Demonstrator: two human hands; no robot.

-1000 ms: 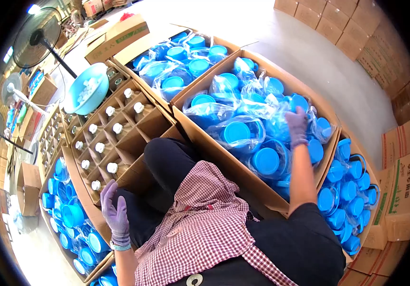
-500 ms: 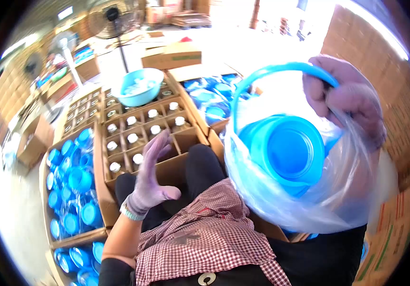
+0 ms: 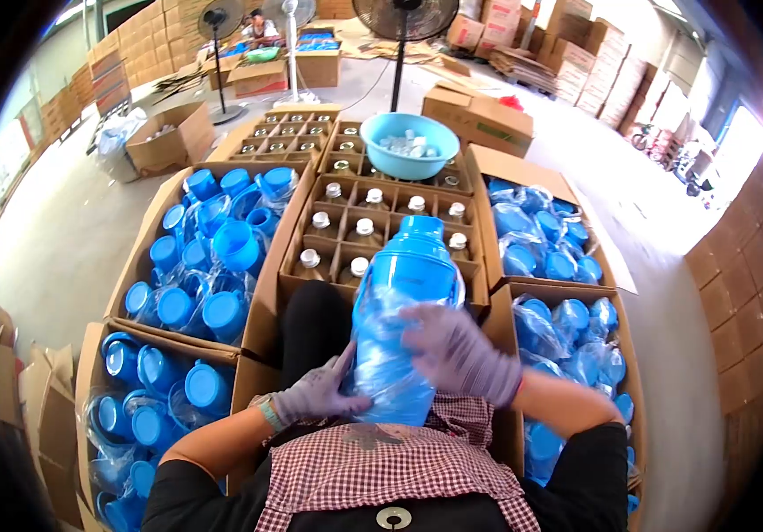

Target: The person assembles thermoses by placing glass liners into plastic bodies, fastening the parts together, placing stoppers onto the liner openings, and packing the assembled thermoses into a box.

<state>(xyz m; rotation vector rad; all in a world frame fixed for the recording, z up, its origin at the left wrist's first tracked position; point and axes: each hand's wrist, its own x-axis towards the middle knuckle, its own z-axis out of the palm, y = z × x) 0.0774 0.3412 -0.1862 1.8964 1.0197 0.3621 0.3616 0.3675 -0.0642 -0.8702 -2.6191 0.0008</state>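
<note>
A blue thermos flask point(image 3: 412, 270) leans upright over my lap, its lower part wrapped in a clear plastic bag point(image 3: 386, 341). My left hand point(image 3: 321, 390), in a grey-purple glove, grips the lower left side of the flask with the thumb across its front. Over the right front of the bag is my right hand point(image 3: 466, 350), gloved too; motion smears its fingers, so their grip is unclear. Just beyond the flask stands a divided carton point(image 3: 311, 288) of bottles with silvery caps point(image 3: 359, 266).
Cartons of bagged blue flasks stand on my left point(image 3: 111, 306) and right point(image 3: 616, 355). A light-blue basin point(image 3: 410, 151) with small whitish pieces rests on a farther divided carton. Behind are fans point(image 3: 404, 18), a closed box point(image 3: 479, 120) and a person point(image 3: 260, 31) among cartons.
The flask has come down from my raised right hand to my lap, its top now pointing away from me. My left hand has closed on its side. My view has turned right.
</note>
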